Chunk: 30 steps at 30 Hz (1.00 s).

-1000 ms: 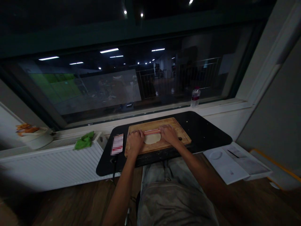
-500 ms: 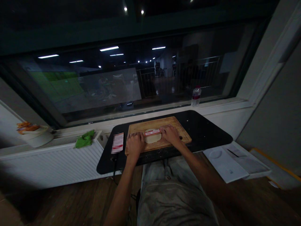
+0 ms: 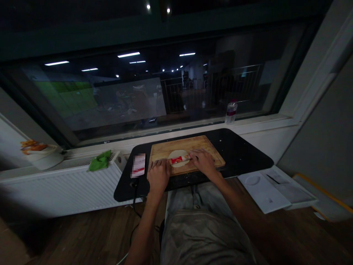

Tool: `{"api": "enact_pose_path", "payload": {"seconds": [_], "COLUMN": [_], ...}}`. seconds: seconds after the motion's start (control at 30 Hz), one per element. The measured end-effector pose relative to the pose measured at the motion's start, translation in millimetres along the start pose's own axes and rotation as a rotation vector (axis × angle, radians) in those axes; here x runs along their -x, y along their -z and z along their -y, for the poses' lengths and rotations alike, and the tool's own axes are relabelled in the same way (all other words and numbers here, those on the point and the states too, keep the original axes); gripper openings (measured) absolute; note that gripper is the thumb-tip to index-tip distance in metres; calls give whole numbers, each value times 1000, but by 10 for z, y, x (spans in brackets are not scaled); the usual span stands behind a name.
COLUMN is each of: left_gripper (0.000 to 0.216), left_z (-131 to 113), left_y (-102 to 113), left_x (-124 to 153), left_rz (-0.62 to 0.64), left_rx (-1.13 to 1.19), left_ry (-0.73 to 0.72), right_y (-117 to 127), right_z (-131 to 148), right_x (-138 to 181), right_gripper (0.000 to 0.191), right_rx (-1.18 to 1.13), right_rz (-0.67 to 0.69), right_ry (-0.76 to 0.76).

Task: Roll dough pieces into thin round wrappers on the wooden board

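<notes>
A thin, flat round of pale dough [image 3: 176, 152] lies on the wooden cutting board [image 3: 162, 148]. Across the dough rests a slim tube with red-and-white printing [image 3: 179, 159], roughly level from left to right. My left hand [image 3: 159, 173] is closed over the tube's left end, at the board's front left. The right end is under the fingers of my right hand [image 3: 202, 161], which bend over it. Both ends of the tube are hidden by my hands.
The board sits on a black table [image 3: 242, 151]. A red-and-white packet [image 3: 140, 165] lies left of the board. Beyond are a green cloth [image 3: 99, 161], a white bowl [image 3: 45, 158] and a plastic bottle [image 3: 231, 113] on the sill. A white box [image 3: 264, 191] stands at right.
The tube has rolled toward me, and a different side of its printing faces up. Both hands have moved with it. More of the dough shows beyond the tube.
</notes>
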State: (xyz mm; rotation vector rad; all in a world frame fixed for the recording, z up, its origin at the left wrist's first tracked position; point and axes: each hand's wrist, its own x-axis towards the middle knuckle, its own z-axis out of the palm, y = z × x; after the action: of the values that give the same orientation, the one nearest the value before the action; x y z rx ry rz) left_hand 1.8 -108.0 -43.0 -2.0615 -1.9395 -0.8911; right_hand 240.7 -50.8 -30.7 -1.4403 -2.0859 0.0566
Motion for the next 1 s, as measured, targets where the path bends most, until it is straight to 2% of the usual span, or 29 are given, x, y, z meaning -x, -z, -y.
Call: {"api": "enact_pose_path", "payload": {"seconds": [0.17, 0.47, 0.8, 1.0], "left_gripper": [39, 31, 32, 42], "left_z": [-27, -69, -99, -144], "left_y": [39, 76, 107, 0], "left_x": [95, 238, 296, 200], "left_rz": [-17, -97, -42, -26], "left_rx": [11, -115, -98, -109], "left_ry": [-6, -58, -18, 9], "right_y": [8, -9, -85, -131], "right_z": [1, -28, -80, -81], "right_x": [72, 178, 248, 164], "right_gripper": [35, 31, 32, 37], "right_rx": [-32, -76, -90, -56], "right_rz": [-26, -123, -155, -130], "right_ry": [16, 99, 92, 93]}}
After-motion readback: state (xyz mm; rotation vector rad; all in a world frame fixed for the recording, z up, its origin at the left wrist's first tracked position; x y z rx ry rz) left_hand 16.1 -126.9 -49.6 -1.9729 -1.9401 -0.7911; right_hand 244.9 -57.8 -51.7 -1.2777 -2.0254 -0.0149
